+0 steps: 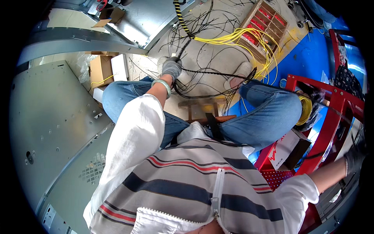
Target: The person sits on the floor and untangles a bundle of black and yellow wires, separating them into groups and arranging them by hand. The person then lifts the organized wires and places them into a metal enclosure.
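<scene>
My left hand, in a grey knitted glove, is closed around a black cable bundle in front of my knees. Above the hand, the bundle meets a stretch wrapped in black-and-yellow striped sleeving. Yellow wires fan out to the right from that junction. A black wrapped branch runs from near my left hand toward my right knee. Far out at the right edge is my right hand, also gloved, beside a red metal frame. Its fingers are lost in the dark rim.
A wooden compartment box with small red parts stands on the floor at the upper right. Loose black wires are strewn around my feet. Grey metal panels close off the left side, near a cardboard box. A white carton sits in the red frame.
</scene>
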The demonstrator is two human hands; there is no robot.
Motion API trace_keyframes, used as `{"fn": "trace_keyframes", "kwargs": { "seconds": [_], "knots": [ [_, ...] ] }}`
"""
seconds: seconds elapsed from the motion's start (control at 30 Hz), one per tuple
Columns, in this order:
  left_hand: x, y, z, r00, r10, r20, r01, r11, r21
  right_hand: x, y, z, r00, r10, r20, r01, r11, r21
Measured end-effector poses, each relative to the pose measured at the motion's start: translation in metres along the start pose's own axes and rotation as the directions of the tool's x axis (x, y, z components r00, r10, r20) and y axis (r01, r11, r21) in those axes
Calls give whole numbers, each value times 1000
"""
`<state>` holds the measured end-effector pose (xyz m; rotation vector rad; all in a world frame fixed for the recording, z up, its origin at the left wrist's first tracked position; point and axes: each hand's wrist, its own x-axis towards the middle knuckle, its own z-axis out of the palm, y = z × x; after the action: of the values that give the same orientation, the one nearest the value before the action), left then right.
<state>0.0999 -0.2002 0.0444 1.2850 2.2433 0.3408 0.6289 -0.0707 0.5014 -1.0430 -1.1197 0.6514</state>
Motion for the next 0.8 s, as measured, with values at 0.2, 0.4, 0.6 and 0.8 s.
{"fn": "trace_keyframes", "kwargs": {
  "seconds": [0.2,0.4,0.6,0.8],
  "knots": [
    [-50,49,-25,817,-274,508,577,394,-715,-157,142,138,865,395,309,-31,657,-753],
    [-55,94,-29,747,-188,638,663,130,-737,-357,303,178,317,340,885,177,896,-408],
    [-4,99,-47,774,-132,619,603,-145,-784,-389,257,218,133,699,703,-260,709,-656],
    [58,39,-121,722,-16,692,442,-759,-479,-314,250,220,274,493,825,397,724,-565]
  ]
}}
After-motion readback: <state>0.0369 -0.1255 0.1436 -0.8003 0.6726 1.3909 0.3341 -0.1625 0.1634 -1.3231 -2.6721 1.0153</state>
